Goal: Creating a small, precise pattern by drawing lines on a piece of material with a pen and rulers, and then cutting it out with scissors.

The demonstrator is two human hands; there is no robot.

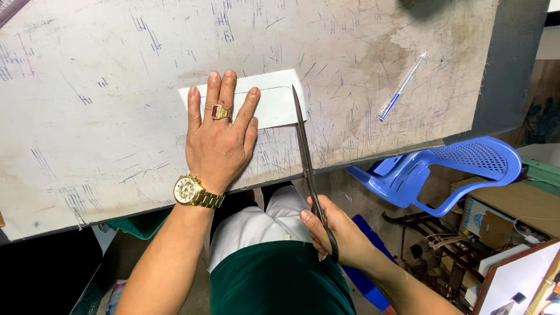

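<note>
1. White, a small flat rectangular sheet of paper point(265, 102) lies on the counter point(87, 134) at upper centre of the frame, with a thin pencilled outline drawn across it.
2. At centre, the left hand point(220, 137) presses flat on the sheet's left part, fingers point(227, 87) spread and released, wearing a gold ring and a gold wristwatch.
3. Lower centre right, the right hand point(338, 233) is clenched around the dark handles of long steel scissors point(307, 163), whose blades reach up to the sheet's right edge.
4. The blades look nearly closed at that edge; the sheet appears whole, so cutting seems barely started, with the drawn outline left to follow.
5. The counter is a worn pale board, stained and covered in pen strokes and scratches.
6. A blue and clear ballpoint pen point(401, 87) lies at upper right, well apart from the sheet.
7. Beyond the counter's edge at right stand a blue plastic chair point(461, 169) and cluttered cardboard boxes point(513, 210).
</note>
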